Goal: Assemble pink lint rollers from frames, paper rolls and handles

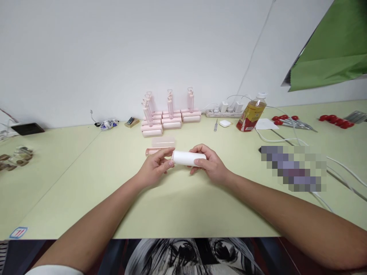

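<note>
A white sticky-paper roll (187, 158), like a lint roller's, lies level between my hands, just above the table. My right hand (210, 162) grips its right end, thumb in front and fingers behind. At the other end, where a little pink shows, my left hand (157, 167) pinches with thumb and fingers. Just beyond my left hand are a pink tray-like case part (151, 151) and a clear pinkish cover (163, 142). Several pink lint rollers with upright handles (171, 121) stand in rows against the wall.
A power strip (225, 113), a small screwdriver (215, 125) and a drink bottle (251, 113) stand or lie at back right. Red-handled tools (291, 121) and white cables (286, 139) are farther right. Bagged brown pieces (17, 158) lie far left.
</note>
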A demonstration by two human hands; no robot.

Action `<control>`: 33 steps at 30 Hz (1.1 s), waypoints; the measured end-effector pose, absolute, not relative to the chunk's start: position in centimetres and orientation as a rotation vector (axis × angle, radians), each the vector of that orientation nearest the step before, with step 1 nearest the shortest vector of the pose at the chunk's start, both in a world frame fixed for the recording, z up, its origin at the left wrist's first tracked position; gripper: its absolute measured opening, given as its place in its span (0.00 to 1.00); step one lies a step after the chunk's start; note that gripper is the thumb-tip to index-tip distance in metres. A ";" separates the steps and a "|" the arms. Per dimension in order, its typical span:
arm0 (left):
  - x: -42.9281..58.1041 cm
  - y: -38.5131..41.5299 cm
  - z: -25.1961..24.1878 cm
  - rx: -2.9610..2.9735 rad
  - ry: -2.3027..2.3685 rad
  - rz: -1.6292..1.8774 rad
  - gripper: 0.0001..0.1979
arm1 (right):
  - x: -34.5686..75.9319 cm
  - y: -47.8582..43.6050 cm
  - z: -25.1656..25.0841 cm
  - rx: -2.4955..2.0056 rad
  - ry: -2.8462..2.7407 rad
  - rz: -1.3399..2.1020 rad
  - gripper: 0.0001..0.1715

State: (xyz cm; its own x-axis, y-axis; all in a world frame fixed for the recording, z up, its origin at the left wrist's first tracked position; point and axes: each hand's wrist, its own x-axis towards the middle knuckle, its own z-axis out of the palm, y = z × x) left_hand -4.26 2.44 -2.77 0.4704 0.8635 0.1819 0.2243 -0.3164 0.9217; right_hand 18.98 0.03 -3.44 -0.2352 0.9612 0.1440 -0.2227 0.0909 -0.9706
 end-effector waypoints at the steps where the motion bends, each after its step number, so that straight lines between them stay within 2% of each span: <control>1: -4.3 2.5 -2.8 1.808 0.922 0.889 0.28 | 19.0 0.1 -3.5 -0.839 -1.303 1.390 0.17; 11: -4.4 2.3 -2.6 1.898 0.919 0.927 0.25 | 19.3 -0.1 -3.3 -0.930 -1.635 1.420 0.26; 17: -4.2 1.9 -2.2 1.997 0.892 0.980 0.25 | 19.0 -0.4 -3.7 -0.896 -1.634 1.512 0.25; 24: -3.7 1.4 -1.9 1.989 0.931 1.322 0.30 | 18.8 -0.2 -3.4 -0.907 -1.531 1.484 0.24; 29: -3.6 1.1 -1.8 2.137 0.822 0.980 0.23 | 18.9 -0.2 -3.5 -0.932 -1.545 1.462 0.24; 33: -4.5 2.1 -1.2 2.352 0.938 1.028 0.17 | 18.9 -0.2 -3.5 -0.941 -1.568 1.480 0.27</control>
State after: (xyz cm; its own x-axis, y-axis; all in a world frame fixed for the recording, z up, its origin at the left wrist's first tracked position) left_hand -4.52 2.13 -1.18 0.5029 0.7161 0.4841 0.4169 -0.6915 0.5899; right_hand 18.89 -0.16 -3.54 -0.4316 0.9010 0.0444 0.0077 0.0529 -0.9986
